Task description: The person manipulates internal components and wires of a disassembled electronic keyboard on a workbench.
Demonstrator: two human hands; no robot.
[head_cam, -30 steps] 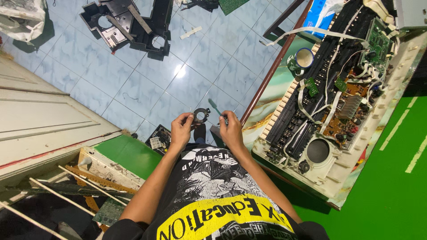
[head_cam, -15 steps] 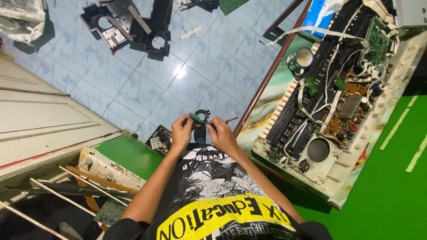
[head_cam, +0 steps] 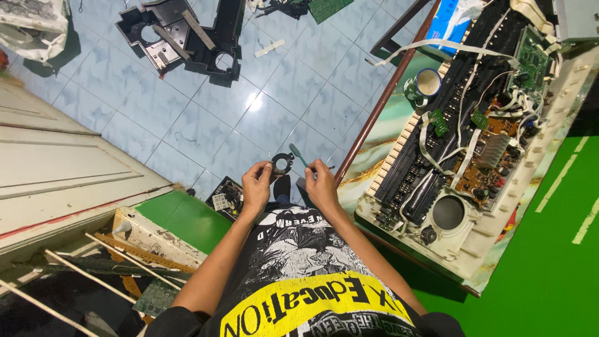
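Black ring (head_cam: 281,164) is pinched in the left hand (head_cam: 256,187), above tiled floor (head_cam: 206,125). Right hand (head_cam: 321,184) grips a green-handled tool (head_cam: 298,154) just beside the ring, near the table edge (head_cam: 374,112).

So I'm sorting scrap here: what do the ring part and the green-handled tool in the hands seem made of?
Ring part in the left hand: probably black moulded plastic, matte, though too small to be sure. Tool in the right hand: handle looks like green plastic; its tip is hidden.
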